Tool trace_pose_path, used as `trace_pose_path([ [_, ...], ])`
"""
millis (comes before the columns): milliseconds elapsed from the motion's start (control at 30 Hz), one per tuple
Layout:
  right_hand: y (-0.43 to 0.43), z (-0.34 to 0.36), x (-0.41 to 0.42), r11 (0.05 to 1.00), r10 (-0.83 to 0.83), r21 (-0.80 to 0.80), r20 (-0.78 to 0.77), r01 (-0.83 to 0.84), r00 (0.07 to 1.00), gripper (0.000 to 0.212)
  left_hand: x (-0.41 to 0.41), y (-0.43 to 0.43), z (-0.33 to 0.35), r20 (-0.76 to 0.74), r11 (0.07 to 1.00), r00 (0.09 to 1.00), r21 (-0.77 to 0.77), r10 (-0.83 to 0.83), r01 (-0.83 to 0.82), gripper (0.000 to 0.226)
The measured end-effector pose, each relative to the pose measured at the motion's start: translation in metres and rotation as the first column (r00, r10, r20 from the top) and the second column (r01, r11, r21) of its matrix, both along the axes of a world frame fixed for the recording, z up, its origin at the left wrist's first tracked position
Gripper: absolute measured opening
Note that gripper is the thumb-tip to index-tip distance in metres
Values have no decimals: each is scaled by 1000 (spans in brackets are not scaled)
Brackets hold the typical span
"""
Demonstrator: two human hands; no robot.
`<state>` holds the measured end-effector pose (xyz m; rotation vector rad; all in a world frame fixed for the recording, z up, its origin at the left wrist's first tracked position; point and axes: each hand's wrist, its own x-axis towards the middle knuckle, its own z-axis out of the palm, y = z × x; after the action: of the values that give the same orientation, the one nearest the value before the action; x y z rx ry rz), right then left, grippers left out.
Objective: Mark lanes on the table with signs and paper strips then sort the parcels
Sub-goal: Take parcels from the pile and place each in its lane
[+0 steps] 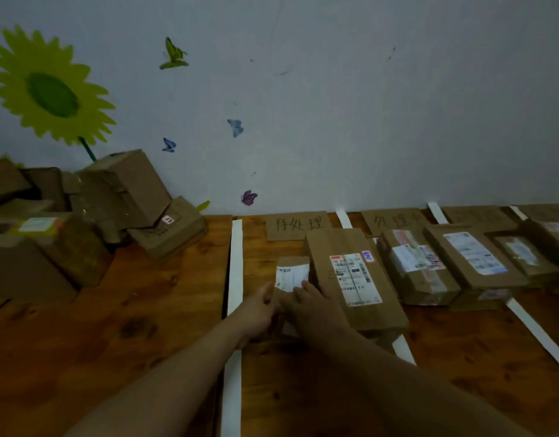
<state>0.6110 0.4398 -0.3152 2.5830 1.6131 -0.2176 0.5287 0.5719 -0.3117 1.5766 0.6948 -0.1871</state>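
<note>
Sorting looks to be under way, with the lanes already laid out. Both hands meet on a small brown cardboard parcel with a white label (292, 275), which lies flat on the wooden table (145, 310) and reaches out beyond the fingertips. The left hand (259, 307) grips its near-left corner, thumb against the side, the other fingers tucked out of sight. The right hand (316, 310) lays its fingers (303, 287) fairly straight over the near end, pressing rather than clutching.

Just right of those fingers sits a long brown cardboard box (354, 275). Left of the left thumb runs a white paper strip (235, 263). Past the fingertips lies a cardboard sign with handwritten characters (297, 223).

Next, I'd judge, comes squaring the parcel in its lane, letting go, and reaching far left to the heap of unsorted cardboard boxes (82, 216).
</note>
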Motion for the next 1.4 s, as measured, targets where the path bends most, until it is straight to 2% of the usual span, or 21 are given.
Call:
trace_pose_path([
  [167,-4,-17,15,992,-16,-120,104,29,994,55,17,-2,-25,-28,992,997,109,-67,70,47],
  [300,-10,-22,26,988,23,-153,148,0,989,59,27,-11,-26,-40,976,988,157,-148,153,47],
  [367,-6,-16,30,983,45,-181,114,-24,992,62,25,-9,-20,-81,971,986,180,-146,159,50],
  [500,14,16,31,993,6,-117,-45,-11,999,61,0,18,10,-139,954,990,297,2,39,62],
  [600,50,48,21,998,51,-45,21,-50,999,47,-35,58,46,-93,917,985,387,143,-96,63],
  [700,100,78,-1,995,101,12,45,-102,994,52,-86,106,84,-51,831,970,528,236,-174,63],
  [833,169,104,-46,987,95,135,-96,-81,991,54,-172,165,118,-69,719,933,658,352,-222,68],
  [933,218,113,-90,983,80,176,-202,-45,976,60,-237,209,124,-71,679,915,693,397,-241,71],
  [1100,291,114,-174,988,68,149,-251,-31,966,62,-330,273,124,-80,662,885,695,458,-280,72],
  [1233,329,110,-223,994,69,96,-281,-43,957,61,-380,309,126,-125,657,886,718,446,-230,73],
  [1400,369,109,-237,996,70,70,-270,-53,960,64,-386,347,130,-98,559,905,812,414,-168,71],
])
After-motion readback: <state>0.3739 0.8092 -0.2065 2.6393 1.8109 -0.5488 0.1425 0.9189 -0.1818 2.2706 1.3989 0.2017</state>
